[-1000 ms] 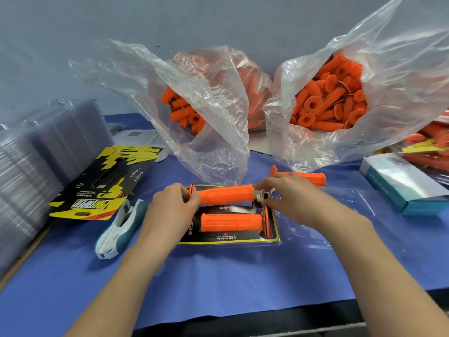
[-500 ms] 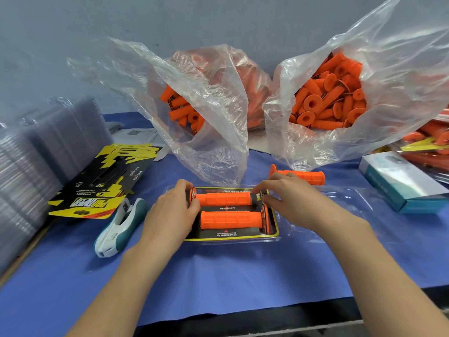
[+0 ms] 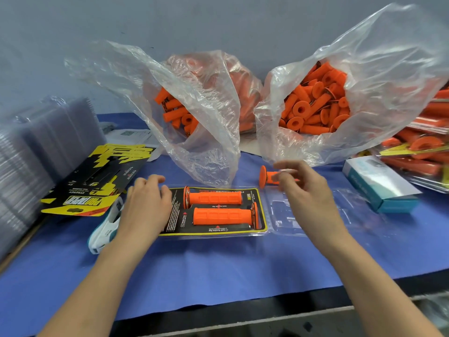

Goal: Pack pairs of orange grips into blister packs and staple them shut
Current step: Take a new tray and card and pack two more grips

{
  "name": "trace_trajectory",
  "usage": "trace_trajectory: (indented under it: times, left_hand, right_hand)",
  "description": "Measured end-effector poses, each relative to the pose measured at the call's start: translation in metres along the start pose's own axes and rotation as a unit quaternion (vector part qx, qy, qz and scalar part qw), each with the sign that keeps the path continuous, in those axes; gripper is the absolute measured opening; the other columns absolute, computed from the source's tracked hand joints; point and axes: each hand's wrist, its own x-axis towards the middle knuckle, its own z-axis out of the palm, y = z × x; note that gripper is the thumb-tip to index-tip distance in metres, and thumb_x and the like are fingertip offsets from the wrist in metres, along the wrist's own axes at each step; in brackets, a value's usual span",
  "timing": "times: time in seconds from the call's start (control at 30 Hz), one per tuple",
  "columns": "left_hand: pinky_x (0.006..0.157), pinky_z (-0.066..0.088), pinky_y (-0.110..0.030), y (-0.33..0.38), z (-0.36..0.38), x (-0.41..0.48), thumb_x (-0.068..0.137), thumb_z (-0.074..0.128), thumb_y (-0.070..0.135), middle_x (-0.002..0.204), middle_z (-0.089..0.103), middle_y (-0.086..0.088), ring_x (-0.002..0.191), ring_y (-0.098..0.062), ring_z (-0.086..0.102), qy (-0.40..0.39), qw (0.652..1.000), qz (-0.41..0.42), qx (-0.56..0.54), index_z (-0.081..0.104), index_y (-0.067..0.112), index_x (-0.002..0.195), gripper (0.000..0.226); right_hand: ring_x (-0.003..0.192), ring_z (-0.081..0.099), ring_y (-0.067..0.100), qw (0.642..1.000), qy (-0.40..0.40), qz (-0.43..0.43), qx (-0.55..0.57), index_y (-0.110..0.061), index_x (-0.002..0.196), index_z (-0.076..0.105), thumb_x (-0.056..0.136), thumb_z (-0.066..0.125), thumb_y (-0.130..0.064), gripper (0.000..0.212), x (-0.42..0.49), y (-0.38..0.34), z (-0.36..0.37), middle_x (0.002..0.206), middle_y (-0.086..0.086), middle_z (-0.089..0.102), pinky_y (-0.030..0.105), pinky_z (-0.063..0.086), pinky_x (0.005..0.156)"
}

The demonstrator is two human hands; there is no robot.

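EDITOR: What sits nearest the lens?

PHOTOGRAPHER: Two bare forearms reach across a blue cloth [image 3: 218, 276]. The left hand [image 3: 143, 205] rests at the 9 o'clock edge of the blister pack [image 3: 213, 233], fingers loosely curled and gripping nothing, likely to steady it. The right hand [image 3: 308, 193] hovers above the clear lid [image 3: 315, 215], which lies folded open at 3 o'clock. Its fingers are motion-blurred but look spread and empty.

EDITOR: And the grips?

PHOTOGRAPHER: The upper grip [image 3: 215, 197] and lower grip [image 3: 222, 216] lie seated side by side in the pack. Their flanges are at opposite ends, so the pair nests. The pack is not yet closed or stapled.

EDITOR: What's around it?

PHOTOGRAPHER: A white-and-teal stapler [image 3: 105, 229] waits at 8 o'clock, partly under the left wrist, handy for sealing. A spare grip [image 3: 263, 177] lies at 1 o'clock, just behind the right fingers. Printed cards [image 3: 97, 181] lie at 10 o'clock, with stacked clear packs [image 3: 36, 147] beyond. At 12 and 2 o'clock, the left bag [image 3: 194, 132] and right bag [image 3: 315, 105] gape toward the worker for easy picking.
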Motion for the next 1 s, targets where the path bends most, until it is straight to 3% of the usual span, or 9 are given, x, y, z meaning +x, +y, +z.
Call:
trace_trajectory:
  times: [0.13,0.3,0.37,0.47,0.6,0.67,0.77,0.93,1.0]
  left_hand:
    - [0.098,0.036,-0.043,-0.017,-0.001,-0.005,0.102,0.039,0.019,0.126,0.057,-0.024,0.117,-0.04,0.051,-0.044,0.998,-0.035,0.007,0.055,0.009,0.131,0.034]
    - [0.099,0.032,-0.039,-0.024,-0.006,-0.005,0.103,0.032,0.014,0.127,0.06,-0.025,0.121,-0.04,0.051,-0.087,0.995,-0.056,-0.006,0.055,0.003,0.126,0.035]
    - [0.094,0.033,-0.04,-0.022,-0.01,-0.007,0.103,0.032,0.009,0.119,0.062,-0.027,0.116,-0.042,0.052,-0.104,0.993,-0.062,-0.005,0.06,0.001,0.102,0.028]
    - [0.081,0.035,-0.04,-0.022,-0.012,-0.008,0.102,0.034,0.006,0.089,0.061,-0.026,0.092,-0.042,0.053,-0.117,0.991,-0.064,-0.019,0.044,0.007,0.064,0.039]
    - [0.067,0.017,-0.029,-0.028,-0.01,-0.007,0.104,0.042,0.021,0.079,0.059,-0.02,0.081,-0.03,0.049,-0.134,0.981,-0.114,-0.085,0.062,-0.005,0.069,0.048]
    - [0.069,0.032,-0.033,-0.031,-0.009,-0.005,0.103,0.047,0.025,0.084,0.066,-0.02,0.079,-0.03,0.056,-0.146,0.972,-0.12,-0.137,0.07,-0.003,0.08,0.043]
    - [0.078,0.055,-0.046,-0.033,-0.01,-0.003,0.1,0.054,0.023,0.085,0.071,-0.014,0.085,-0.032,0.067,-0.151,0.966,-0.116,-0.176,0.072,0.007,0.085,0.029]
    - [0.063,0.044,-0.03,-0.037,-0.008,-0.004,0.098,0.057,0.019,0.072,0.068,-0.001,0.068,-0.017,0.058,-0.142,0.969,-0.105,-0.174,0.068,0.02,0.07,0.03]
    - [0.061,0.042,-0.028,-0.037,-0.008,-0.006,0.097,0.058,0.02,0.073,0.069,0.0,0.068,-0.018,0.059,-0.152,0.965,-0.107,-0.186,0.067,0.021,0.068,0.03]
  right_hand:
    - [0.058,0.061,0.012,0.975,0.034,0.145,0.162,-0.017,0.094,0.067,0.096,0.051,-0.01,0.017,-0.043,-0.005,-0.015,0.072,-0.002,0.068,0.019,0.048,0.051]
    - [0.055,0.068,0.025,0.875,0.041,0.353,0.33,0.001,0.091,0.062,0.094,0.056,-0.011,0.013,-0.075,0.003,-0.017,0.071,0.013,0.066,0.03,0.058,0.051]
    - [0.062,0.073,0.026,0.85,0.06,0.376,0.364,0.002,0.094,0.057,0.097,0.054,-0.011,0.014,-0.077,0.006,-0.014,0.085,0.017,0.065,0.034,0.06,0.06]
    - [0.068,0.074,0.023,0.836,0.101,0.373,0.389,0.0,0.109,0.053,0.101,0.053,-0.015,0.017,-0.076,0.013,-0.012,0.089,0.013,0.062,0.038,0.055,0.08]
    - [0.077,0.074,0.026,0.822,0.134,0.375,0.408,-0.008,0.118,0.048,0.102,0.053,-0.019,0.021,-0.069,0.022,-0.011,0.095,0.017,0.066,0.032,0.059,0.07]
    - [0.082,0.072,0.028,0.823,0.13,0.37,0.411,-0.006,0.116,0.05,0.101,0.053,-0.017,0.019,-0.064,0.024,-0.01,0.099,0.02,0.067,0.028,0.061,0.059]
    - [0.081,0.069,0.024,0.852,0.118,0.35,0.37,-0.004,0.11,0.053,0.1,0.055,-0.015,0.015,-0.057,0.024,-0.005,0.097,0.015,0.066,0.029,0.058,0.061]
    - [0.073,0.063,0.016,0.917,0.14,0.283,0.242,-0.011,0.098,0.054,0.097,0.055,-0.012,0.001,-0.064,0.021,0.004,0.092,0.006,0.061,0.025,0.052,0.058]
    - [0.075,0.062,0.008,0.952,0.156,0.211,0.155,-0.02,0.091,0.054,0.094,0.059,-0.012,0.009,-0.07,0.02,0.009,0.096,0.0,0.059,0.019,0.048,0.061]
